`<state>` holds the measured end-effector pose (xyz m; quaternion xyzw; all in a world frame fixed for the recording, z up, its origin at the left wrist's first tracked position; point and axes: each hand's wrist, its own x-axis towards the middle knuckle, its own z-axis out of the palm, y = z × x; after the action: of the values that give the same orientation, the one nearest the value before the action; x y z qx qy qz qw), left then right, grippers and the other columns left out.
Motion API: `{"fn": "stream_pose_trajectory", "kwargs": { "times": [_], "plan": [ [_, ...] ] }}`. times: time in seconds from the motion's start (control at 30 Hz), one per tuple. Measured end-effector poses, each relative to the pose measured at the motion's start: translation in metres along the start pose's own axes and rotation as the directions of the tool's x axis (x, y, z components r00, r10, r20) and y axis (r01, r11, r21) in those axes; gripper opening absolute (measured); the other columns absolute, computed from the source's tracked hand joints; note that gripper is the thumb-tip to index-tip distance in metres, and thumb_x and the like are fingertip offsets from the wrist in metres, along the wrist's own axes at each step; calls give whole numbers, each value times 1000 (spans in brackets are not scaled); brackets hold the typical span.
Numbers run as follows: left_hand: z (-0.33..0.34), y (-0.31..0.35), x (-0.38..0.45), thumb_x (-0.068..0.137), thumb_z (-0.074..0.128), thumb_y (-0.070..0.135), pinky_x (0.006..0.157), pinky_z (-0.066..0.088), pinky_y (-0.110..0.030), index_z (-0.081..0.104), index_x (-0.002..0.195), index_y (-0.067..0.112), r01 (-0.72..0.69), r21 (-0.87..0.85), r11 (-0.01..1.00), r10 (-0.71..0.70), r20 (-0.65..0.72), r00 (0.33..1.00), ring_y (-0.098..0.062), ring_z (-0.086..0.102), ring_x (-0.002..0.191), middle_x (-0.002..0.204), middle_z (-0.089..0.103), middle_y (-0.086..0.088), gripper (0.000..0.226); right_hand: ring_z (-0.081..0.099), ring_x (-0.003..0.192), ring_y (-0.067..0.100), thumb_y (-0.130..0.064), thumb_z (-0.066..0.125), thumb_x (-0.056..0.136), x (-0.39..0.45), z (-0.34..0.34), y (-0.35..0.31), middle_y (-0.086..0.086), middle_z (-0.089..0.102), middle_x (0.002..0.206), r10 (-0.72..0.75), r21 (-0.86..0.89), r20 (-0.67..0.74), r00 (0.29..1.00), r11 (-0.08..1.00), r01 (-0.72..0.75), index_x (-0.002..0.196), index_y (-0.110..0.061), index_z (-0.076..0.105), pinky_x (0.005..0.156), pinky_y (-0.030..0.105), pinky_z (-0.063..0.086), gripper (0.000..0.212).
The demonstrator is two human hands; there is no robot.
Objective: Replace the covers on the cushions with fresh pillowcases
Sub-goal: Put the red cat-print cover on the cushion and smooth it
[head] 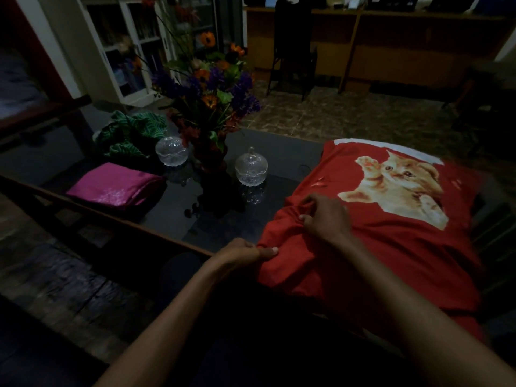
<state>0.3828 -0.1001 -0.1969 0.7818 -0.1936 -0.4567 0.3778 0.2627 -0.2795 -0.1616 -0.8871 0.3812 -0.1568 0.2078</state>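
Left hand (245,251): pinches near edge of red pillowcase (391,247), at table (173,219) front. Right hand (326,216): just beyond, fingers bunching same cloth. Pillowcase: spreads rightward from both hands, cat print (396,182) uppermost.

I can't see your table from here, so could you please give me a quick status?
Left hand and right hand both pinching the red cat pillowcase at its bunched edge. Cushion on table. Glass bowl nearby, clear.
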Motion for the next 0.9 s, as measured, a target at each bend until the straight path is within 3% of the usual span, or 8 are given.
{"fn": "stream_pose_trajectory", "kwargs": {
  "times": [0.13, 0.27, 0.37, 0.5, 0.57, 0.63, 0.83, 0.9],
  "plan": [
    [7, 7, 2, 77, 83, 37, 52, 40, -19, 62, 67, 16, -47, -36, 998, 47, 5, 999, -11, 53, 52, 64, 62, -1, 31, 70, 94, 27, -9, 68, 75, 7, -12, 1, 0, 76, 95, 23, -28, -120, 993, 999, -27, 92, -26, 71, 84, 38, 54, 25],
    [12, 23, 7, 79, 83, 31, 53, 48, -15, 72, 86, 16, -124, -57, 991, 124, 10, 992, -3, 61, 53, 68, 69, 6, 20, 68, 90, 30, -8, 65, 77, 10, -28, 18, 4, 72, 95, 106, -11, -332, 937, 993, -116, 90, -25, 67, 82, 41, 54, 22],
    [13, 28, 12, 75, 86, 37, 53, 50, -14, 70, 92, 18, -151, 51, 987, 152, -28, 988, -1, 64, 60, 79, 72, 5, 30, 67, 93, 29, -10, 61, 78, 7, -27, 28, 3, 71, 99, 151, 36, -267, 952, 988, -147, 91, -25, 70, 80, 36, 50, 21],
    [11, 20, 14, 81, 82, 34, 41, 36, -9, 70, 76, 17, -124, 72, 990, 121, 40, 992, 4, 54, 41, 53, 63, 14, 21, 64, 100, 24, -23, 67, 83, 19, -24, 23, 3, 68, 107, 47, 157, -271, 962, 988, -4, 104, -27, 71, 89, 41, 53, 22],
    [12, 19, 14, 81, 83, 31, 42, 37, -9, 70, 71, 17, -132, 51, 990, 130, 47, 990, 4, 53, 41, 50, 61, 15, 21, 63, 107, 23, -37, 75, 83, 24, -18, 17, 0, 68, 114, -9, 72, -122, 992, 997, 18, 114, -31, 67, 94, 45, 52, 33],
    [11, 17, 18, 79, 84, 30, 43, 38, -10, 72, 74, 17, -132, 43, 990, 130, 63, 990, 3, 53, 42, 53, 63, 13, 19, 65, 111, 23, -36, 77, 82, 27, -11, 14, -2, 73, 114, -13, -76, 15, 1000, 997, 14, 113, -32, 68, 95, 42, 52, 33],
    [9, 22, 21, 75, 85, 45, 40, 32, -10, 70, 72, 16, -88, 39, 995, 86, 48, 995, -2, 49, 35, 50, 61, 8, 32, 72, 90, 24, -15, 73, 73, 34, -18, 19, 0, 77, 95, 180, 111, -216, 960, 981, -159, 84, -35, 67, 82, 36, 59, 23],
    [9, 19, 24, 69, 86, 53, 46, 40, -12, 74, 74, 15, -94, 98, 991, 94, 3, 996, -4, 57, 44, 57, 68, 6, 41, 73, 83, 22, -19, 75, 76, 31, -14, 25, -1, 76, 88, 166, 140, -186, 968, 980, -141, 87, -33, 68, 81, 34, 59, 20]
  ]
}}
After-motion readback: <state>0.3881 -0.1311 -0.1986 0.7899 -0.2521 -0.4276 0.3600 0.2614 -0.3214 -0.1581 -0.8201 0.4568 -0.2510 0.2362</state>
